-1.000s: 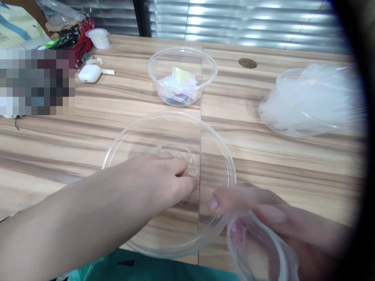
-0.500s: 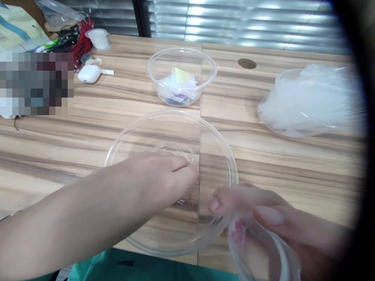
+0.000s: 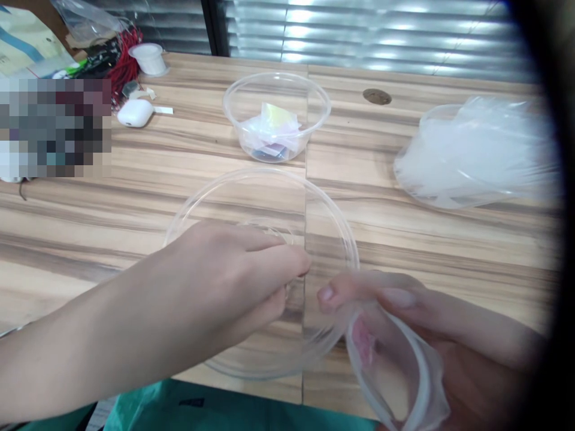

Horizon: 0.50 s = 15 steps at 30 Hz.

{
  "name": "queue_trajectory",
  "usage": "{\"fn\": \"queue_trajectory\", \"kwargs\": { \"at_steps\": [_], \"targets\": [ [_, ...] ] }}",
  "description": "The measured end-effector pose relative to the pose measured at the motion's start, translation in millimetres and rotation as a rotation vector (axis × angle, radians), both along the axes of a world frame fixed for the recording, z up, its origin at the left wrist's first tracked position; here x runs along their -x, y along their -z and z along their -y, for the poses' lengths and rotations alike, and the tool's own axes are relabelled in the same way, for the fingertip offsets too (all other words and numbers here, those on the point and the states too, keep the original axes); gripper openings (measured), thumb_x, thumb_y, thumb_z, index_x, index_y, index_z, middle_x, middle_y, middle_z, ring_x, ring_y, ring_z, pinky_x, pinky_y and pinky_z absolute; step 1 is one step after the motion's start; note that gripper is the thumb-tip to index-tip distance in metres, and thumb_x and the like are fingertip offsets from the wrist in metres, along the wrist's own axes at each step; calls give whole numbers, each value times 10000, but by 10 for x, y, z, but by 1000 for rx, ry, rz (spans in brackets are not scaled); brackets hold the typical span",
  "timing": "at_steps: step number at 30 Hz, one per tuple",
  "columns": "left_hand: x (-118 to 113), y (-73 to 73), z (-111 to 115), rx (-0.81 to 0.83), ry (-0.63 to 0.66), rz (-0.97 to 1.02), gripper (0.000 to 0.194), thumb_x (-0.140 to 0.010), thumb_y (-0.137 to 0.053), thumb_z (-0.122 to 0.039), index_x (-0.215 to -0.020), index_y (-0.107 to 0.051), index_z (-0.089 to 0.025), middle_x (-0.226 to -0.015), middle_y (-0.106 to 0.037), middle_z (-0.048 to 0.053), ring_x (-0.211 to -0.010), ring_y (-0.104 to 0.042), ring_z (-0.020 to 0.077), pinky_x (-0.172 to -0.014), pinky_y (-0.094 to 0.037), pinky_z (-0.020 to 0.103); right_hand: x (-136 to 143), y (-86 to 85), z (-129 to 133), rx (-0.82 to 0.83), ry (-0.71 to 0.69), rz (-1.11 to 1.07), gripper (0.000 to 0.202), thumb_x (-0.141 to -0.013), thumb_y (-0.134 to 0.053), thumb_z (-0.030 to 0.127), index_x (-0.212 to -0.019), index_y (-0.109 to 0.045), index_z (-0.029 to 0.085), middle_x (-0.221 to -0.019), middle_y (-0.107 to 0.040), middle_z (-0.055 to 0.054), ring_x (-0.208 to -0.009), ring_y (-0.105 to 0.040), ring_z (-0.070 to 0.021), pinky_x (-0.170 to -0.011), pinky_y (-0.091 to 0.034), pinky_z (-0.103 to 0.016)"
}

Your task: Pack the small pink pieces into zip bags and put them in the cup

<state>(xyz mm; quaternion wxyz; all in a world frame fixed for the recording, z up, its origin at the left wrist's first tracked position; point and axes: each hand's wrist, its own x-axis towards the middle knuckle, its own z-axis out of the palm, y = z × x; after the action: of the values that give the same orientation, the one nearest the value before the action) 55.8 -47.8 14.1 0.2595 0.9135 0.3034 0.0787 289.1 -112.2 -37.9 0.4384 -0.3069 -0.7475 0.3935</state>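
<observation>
A large round clear container [image 3: 353, 239] lies on the table in front of me. Over its inside is my left hand [image 3: 242, 269], fingers bent together and pointing down; anything between the fingertips is hidden. At the container's right rim, my right hand [image 3: 404, 299] grips a translucent bag [image 3: 422, 383], whose mouth gapes toward me with something pink inside. Beyond the container stands a smaller clear bowl [image 3: 233, 120] holding small packets [image 3: 278, 126], one of them yellowish.
On the right lies a pile of clear plastic bags [image 3: 467, 155]. A white earphone case [image 3: 135, 112], a small white tub [image 3: 150, 58] and red wires [image 3: 128, 57] sit at the back left. Window blinds [image 3: 359, 36] rise behind the table.
My left hand has risen slightly, its fingers drawn closer together. My right hand has moved up a little and the bag's mouth is more open toward me.
</observation>
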Motion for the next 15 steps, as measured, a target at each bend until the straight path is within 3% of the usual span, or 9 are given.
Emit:
{"fn": "queue_trajectory", "kwargs": {
  "at_steps": [6,15],
  "targets": [
    [-39,33,-8,-161,-42,153,125,-858,-544,-120,-880,-654,-174,-643,-599,-44,-504,-475,58,-442,-301,271,107,-49,84,159,91,-130,730,-785,-784,251,-1432,-463,353,-1259,-664,-51,-1169,-651,-261,-1018,-560,-370],
    [-10,23,19,-126,-3,175,124,-888,-538,-116,-875,-652,-165,-659,-592,-50,-527,-492,36,-464,-339,220,89,-7,48,175,69,-160,740,-759,-814,276,-1418,-486,356,-1267,-665,-48,-1181,-641,-275,-1022,-561,-390]
  ]
}}
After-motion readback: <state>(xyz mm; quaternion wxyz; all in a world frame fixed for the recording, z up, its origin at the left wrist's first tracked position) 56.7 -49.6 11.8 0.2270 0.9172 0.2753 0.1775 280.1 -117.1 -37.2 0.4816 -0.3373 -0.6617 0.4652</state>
